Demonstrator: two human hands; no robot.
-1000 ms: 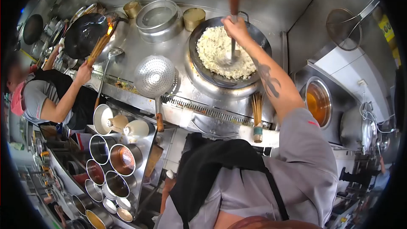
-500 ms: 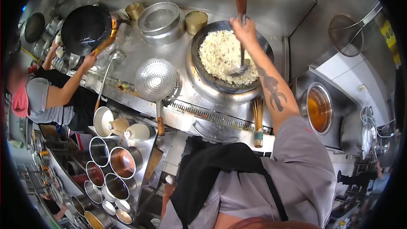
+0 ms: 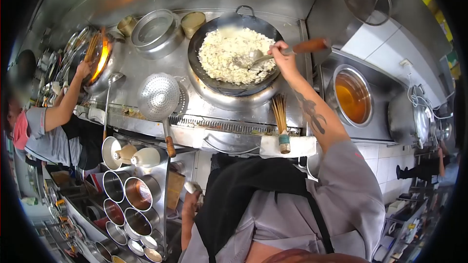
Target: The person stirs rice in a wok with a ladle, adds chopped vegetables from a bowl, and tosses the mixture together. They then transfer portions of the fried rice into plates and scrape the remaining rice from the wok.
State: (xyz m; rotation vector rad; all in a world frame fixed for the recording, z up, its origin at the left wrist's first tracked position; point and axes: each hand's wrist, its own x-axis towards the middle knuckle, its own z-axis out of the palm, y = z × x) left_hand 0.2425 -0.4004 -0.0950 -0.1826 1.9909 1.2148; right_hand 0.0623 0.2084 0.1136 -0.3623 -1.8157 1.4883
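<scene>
My right hand (image 3: 282, 54) is closed around the shaft of a metal ladle (image 3: 310, 46); its wooden handle end points right. The ladle's bowl rests in fried rice (image 3: 226, 53), which is pale with small bits mixed in. A black wok (image 3: 195, 63) holds the rice and sits on a round burner ring. Low beside my body, my left hand (image 3: 191, 202) is closed on a crumpled white cloth (image 3: 193, 186), partly hidden by my apron. A bamboo brush (image 3: 280, 117) lies below the wok on a folded white cloth (image 3: 304, 146).
Left of the wok are a perforated skimmer (image 3: 159, 96), a lidded steel pot (image 3: 155, 34) and another ladle (image 3: 108, 102). Seasoning pots (image 3: 141, 192) crowd a lower-left cart. A basin of orange liquid (image 3: 352, 98) stands right. A co-worker (image 3: 48, 126) works at a flaming wok on the left.
The ladle has swung from upright to pointing right, its bowl turned within the rice. My view has shifted. The co-worker's hand now holds a bamboo brush at the flaming wok.
</scene>
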